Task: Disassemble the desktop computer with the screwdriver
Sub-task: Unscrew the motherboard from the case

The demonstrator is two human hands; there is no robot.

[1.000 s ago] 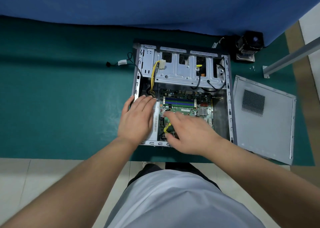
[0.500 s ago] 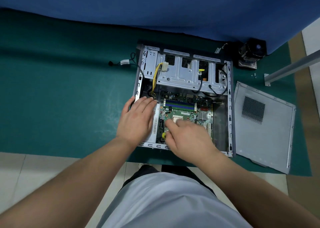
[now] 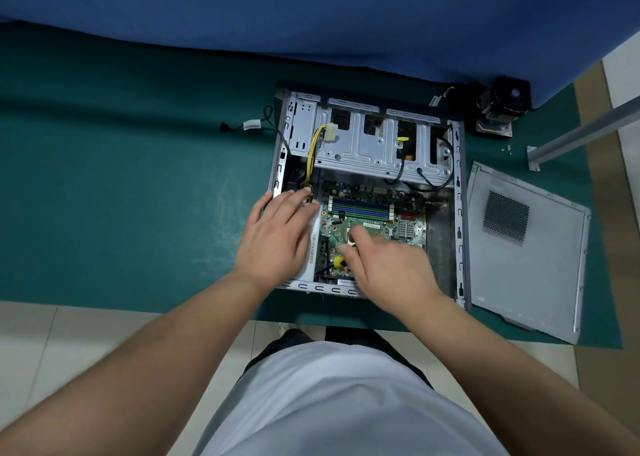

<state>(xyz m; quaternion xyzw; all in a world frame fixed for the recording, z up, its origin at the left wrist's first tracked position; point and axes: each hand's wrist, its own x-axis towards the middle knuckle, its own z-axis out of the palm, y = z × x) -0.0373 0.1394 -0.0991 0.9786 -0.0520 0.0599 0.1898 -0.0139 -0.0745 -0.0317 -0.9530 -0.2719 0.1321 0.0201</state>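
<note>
An open desktop computer case (image 3: 459, 213) lies on its side on a green mat, its green motherboard (image 3: 377, 213) exposed. My left hand (image 3: 280, 237) rests flat, fingers straight, on the white part at the case's left inner edge. My right hand (image 3: 384, 268) is over the motherboard's near left corner, fingers curled round the screwdriver (image 3: 338, 260); only its yellow and black handle shows under the fingers. The tip is hidden.
The removed side panel (image 3: 526, 247) lies to the right of the case. A cooler fan (image 3: 502, 109) and a few loose screws (image 3: 507, 149) sit at the back right, beside a metal rail (image 3: 581, 133). A loose cable (image 3: 249, 124) trails left of the case.
My right hand has shifted slightly over the motherboard's near corner with the screwdriver. My left hand has stayed on the case's left side. The camera view has drifted a little.
</note>
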